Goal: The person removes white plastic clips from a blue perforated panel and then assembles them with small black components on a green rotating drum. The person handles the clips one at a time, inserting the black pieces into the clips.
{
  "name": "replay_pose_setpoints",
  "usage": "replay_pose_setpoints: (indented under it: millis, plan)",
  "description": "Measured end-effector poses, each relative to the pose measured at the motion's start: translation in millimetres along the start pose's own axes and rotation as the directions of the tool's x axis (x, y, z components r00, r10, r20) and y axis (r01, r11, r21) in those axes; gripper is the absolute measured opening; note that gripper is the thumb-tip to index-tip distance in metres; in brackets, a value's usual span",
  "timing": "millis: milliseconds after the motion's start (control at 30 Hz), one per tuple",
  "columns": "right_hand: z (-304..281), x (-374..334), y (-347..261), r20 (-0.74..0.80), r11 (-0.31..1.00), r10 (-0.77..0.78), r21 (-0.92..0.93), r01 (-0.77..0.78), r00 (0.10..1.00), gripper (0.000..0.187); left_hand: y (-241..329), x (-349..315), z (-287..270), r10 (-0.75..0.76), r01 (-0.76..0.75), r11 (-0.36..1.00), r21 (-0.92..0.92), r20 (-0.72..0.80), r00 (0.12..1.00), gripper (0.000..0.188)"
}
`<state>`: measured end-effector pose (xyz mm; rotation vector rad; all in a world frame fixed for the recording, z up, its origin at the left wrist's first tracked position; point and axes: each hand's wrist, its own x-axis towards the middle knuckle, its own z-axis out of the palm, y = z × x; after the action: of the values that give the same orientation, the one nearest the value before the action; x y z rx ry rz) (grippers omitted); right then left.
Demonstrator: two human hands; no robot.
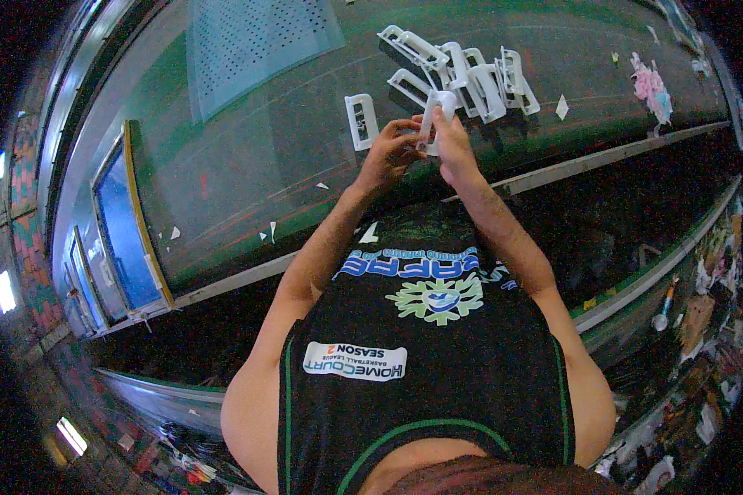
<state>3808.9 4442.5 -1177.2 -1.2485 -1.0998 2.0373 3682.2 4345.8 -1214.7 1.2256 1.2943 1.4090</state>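
Near the front edge of the green table I hold a white plastic frame, long and rounded like a pull handle with an open middle. My right hand grips its right side, with the thumb laid along it. The curled fingers of my left hand pinch its lower left side, though their tips are partly hidden. Just left of it a similar white frame lies alone. Beyond my hands is a loose pile of several more such white frames, overlapping at different angles.
A pale blue perforated sheet lies at the far left of the table. Blue panels with wooden frames stand at the left end. Pink and light-blue scraps lie at the right. White slivers dot the surface. A pale rail borders the front.
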Motion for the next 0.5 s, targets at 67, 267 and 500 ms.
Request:
replay_pose_setpoints:
  millis: [67, 267, 500]
  plan:
    - [-0.5, -0.1, 0.0, -0.004, 1.0, 0.004, 0.0, -0.004, 1.0, 0.042, -1.3, -0.6, -1.0, 0.155, -0.158, 0.978, 0.138, 0.038, 0.987, 0.042]
    - [-2.0, 3.0, 2.5, 0.01, 0.999, -0.04, -0.029, 0.04, 0.999, 0.043, -9.7, 1.3, 0.8, -0.032, 0.027, 0.993, -0.118, -0.042, 0.999, 0.038]
    - [-2.0, 6.0, 7.8, 0.008, 1.0, -0.017, 0.003, 0.017, 1.0, 0.041, -9.8, 1.0, 1.1, 0.069, -0.069, 0.997, 0.029, -0.017, 0.997, 0.031]
